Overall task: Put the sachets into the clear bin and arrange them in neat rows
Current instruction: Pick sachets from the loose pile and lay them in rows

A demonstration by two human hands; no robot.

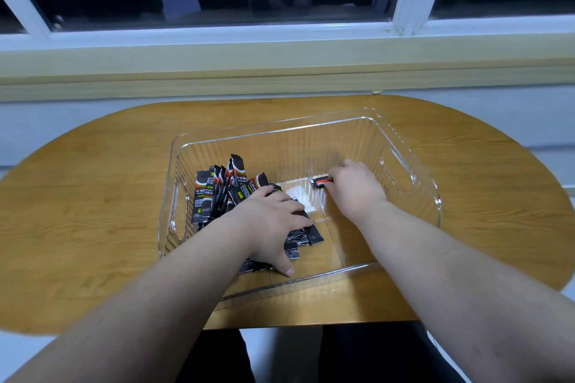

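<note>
We lay spread left fingers (297, 217) on black sachets (205, 196) in clear bin (280, 134) | right fingers (337, 176) pinch one black-red sachet (320, 181).

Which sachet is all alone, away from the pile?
The sachet pinched by the right hand; the pile crowds the left side of the clear bin under the left hand.

The table (93, 196) carries one clear bin (295, 140); one left hand (267, 221) and one right hand (354, 186) show. The sachets (203, 196) overlap: over ten.
</note>
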